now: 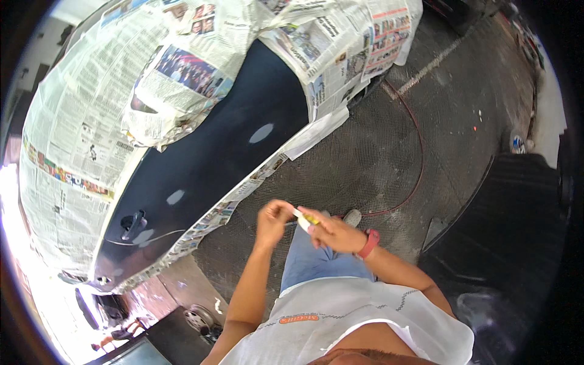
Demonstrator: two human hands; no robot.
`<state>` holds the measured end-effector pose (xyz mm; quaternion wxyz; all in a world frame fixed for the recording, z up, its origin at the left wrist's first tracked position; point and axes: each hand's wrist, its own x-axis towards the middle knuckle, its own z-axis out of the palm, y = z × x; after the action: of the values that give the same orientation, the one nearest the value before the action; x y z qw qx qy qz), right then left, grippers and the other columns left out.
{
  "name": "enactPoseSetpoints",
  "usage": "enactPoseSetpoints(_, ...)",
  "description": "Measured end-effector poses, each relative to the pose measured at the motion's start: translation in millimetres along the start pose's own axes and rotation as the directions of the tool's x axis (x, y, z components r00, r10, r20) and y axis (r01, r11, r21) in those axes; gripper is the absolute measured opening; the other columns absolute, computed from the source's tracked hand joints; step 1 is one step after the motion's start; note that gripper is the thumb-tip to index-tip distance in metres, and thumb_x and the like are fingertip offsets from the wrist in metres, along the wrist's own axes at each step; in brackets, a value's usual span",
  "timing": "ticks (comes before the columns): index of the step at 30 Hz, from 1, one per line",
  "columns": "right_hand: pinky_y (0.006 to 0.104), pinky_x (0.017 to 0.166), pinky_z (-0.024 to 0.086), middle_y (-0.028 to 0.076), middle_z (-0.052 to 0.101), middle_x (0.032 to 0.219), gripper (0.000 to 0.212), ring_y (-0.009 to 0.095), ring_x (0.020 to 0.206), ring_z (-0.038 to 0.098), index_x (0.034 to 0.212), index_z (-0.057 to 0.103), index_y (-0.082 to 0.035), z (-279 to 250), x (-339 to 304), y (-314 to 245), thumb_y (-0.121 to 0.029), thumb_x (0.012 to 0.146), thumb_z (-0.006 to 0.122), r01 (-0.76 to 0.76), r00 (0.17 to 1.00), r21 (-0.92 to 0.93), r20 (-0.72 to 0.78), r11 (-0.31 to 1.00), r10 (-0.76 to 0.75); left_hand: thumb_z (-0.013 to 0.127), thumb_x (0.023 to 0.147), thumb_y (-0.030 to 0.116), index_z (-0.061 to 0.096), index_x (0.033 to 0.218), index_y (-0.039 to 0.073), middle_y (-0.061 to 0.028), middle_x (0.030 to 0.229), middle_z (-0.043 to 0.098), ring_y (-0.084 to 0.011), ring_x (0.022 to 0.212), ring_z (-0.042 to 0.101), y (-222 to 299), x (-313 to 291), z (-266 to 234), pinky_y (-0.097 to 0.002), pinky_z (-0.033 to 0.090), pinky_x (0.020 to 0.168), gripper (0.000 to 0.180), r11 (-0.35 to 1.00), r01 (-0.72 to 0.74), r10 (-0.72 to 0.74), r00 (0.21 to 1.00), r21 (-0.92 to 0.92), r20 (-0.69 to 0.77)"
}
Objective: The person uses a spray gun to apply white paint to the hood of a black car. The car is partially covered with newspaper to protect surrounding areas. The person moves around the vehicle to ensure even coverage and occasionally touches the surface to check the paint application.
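Observation:
In front of my body, my right hand (pixel 337 233) is closed around what looks like a roll of masking tape (pixel 303 221), pale with a yellow part by the fingers. My left hand (pixel 274 224) is pinched at the roll's near-left side, where a whitish strip shows between the two hands. Its fingertips partly hide what they grip. Ahead and to the left stands a dark car door (pixel 207 158) with light grey patches and a door handle (pixel 134 225). Newspaper sheets (pixel 79 128) cover the car around that door. Neither hand touches the car.
A thin red hose (pixel 421 143) curves over the dark, textured floor (pixel 359 158). At right lies a large black panel (pixel 493 225). A thin pale line hangs across the door's lower end. At lower left are a wheel (pixel 199 319) and a distant person (pixel 121 333).

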<state>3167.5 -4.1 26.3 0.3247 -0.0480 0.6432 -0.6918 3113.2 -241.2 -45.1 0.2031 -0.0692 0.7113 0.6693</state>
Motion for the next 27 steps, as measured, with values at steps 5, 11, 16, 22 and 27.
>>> enactPoseSetpoints(5,0.0494,0.078,0.058,0.018,0.073,0.101,0.042,0.04,0.088,0.071,0.144,0.053,-0.012,-86.2,48.3,23.7,-0.027,0.105,0.055,0.054,0.938,-0.714,-0.204,0.698,-0.281,0.073,0.098,0.015,0.072,0.096,0.001,-0.0016,0.079,0.068,-0.0075,0.072,0.059,74.1,40.4,-33.4,-0.0241,0.047,0.068,0.014,0.908,-0.225,0.355,0.862,0.355,-0.363)
enactPoseSetpoints(11,0.0502,0.075,0.057,0.016,0.071,0.081,0.039,0.038,0.07,0.069,0.137,0.06,-0.013,-131.2,116.3,-44.0,-0.027,0.1,0.062,-0.011,0.862,-0.894,-0.236,0.448,-0.449,0.074,0.096,0.006,0.074,0.106,-0.002,-0.0083,0.091,0.075,-0.0113,0.08,0.069,98.8,114.1,-40.5,-0.0257,0.055,0.077,0.013,0.815,-0.358,0.562,0.679,0.455,-0.473)
enactPoseSetpoints(16,0.043,0.075,0.052,0.01,0.062,0.065,0.048,0.032,0.059,0.06,0.14,0.06,-0.008,-188.1,183.5,-75.7,-0.02,0.095,0.07,0.108,0.704,-0.97,-0.08,0.218,-0.706,0.082,0.088,0.003,0.067,0.125,-0.001,-0.0115,0.086,0.076,-0.0162,0.074,0.072,123.2,152.9,-43.1,-0.0304,0.058,0.074,0.04,0.624,-0.43,0.775,0.446,0.653,-0.447)
enactPoseSetpoints(22,0.0445,0.075,0.049,0.012,0.062,0.085,0.045,0.032,0.073,0.056,0.137,0.063,-0.007,-235.4,257.7,-99.2,-0.016,0.094,0.072,0.186,0.362,-0.97,0.216,-0.157,-0.907,0.07,0.086,-0.013,0.064,0.091,0.0,-0.0161,0.097,0.073,-0.0289,0.088,0.07,106.6,188.9,-69.1,-0.037,0.056,0.08,0.016,0.052,-0.363,0.994,0.106,0.931,-0.014)
enactPoseSetpoints(27,0.0425,0.072,0.051,0.015,0.072,0.099,0.033,0.032,0.072,0.064,0.133,0.064,-0.01,-254.9,305.2,-91.7,-0.012,0.1,0.063,0.077,0.011,-0.923,0.38,-0.378,-0.925,0.074,0.086,-0.006,0.078,0.104,0.003,-0.0159,0.105,0.072,-0.029,0.096,0.07,107.6,213.5,-59.5,-0.0354,0.054,0.087,0.021,-0.165,-0.146,0.985,-0.072,0.975,0.156)
